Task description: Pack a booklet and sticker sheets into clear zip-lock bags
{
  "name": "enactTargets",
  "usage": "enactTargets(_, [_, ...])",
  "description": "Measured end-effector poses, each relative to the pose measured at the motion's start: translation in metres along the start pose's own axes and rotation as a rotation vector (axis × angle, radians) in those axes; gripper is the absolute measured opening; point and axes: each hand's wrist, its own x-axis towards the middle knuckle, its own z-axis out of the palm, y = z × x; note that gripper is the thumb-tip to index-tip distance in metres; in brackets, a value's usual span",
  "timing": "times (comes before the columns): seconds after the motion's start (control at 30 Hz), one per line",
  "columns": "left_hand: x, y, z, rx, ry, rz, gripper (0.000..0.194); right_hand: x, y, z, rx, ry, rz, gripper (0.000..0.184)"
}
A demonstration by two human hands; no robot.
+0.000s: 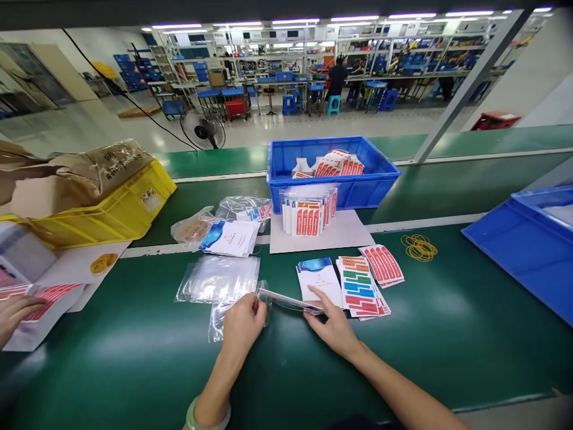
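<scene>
My left hand [244, 319] is closed, pinching the edge of a clear plastic bag [263, 292]. A thin stack of printed sheets [290, 300], seen nearly edge-on, reaches from that bag to my right hand [333, 328]. My right thumb and fingers grip the stack's far end; whether it lies inside the bag there I cannot tell. Just behind my right hand lie white-and-blue leaflets [319, 278], and to their right are multicoloured sticker sheets [360, 286] and red sticker sheets [382, 264]. Flat clear bags [224, 278] are piled behind my left hand.
A blue bin [333, 191] of sticker sheets stands at the back, with bagged sets [308, 215] before it on cardboard. Rubber bands [418, 248] lie right, near another blue bin [514, 251]. A yellow crate [98, 215] stands left. Another person's hand [18, 313] rests on sheets.
</scene>
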Motion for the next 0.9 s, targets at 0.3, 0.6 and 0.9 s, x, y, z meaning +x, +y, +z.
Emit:
enactTargets(0.3, [0.002,0.001,0.006,-0.034,-0.122,0.072,0.022,0.014,-0.011,0.011,-0.089,-0.066,0.098,0.022])
enactTargets(0.6, [0.003,-0.005,0.002,-0.057,-0.123,0.072,0.023,0.004,-0.016,0.010,0.243,0.088,0.125,0.029])
enactTargets(0.9, [0.000,-0.002,0.009,-0.085,-0.190,0.133,0.020,0.000,-0.012,0.020,0.366,-0.109,0.256,0.031])
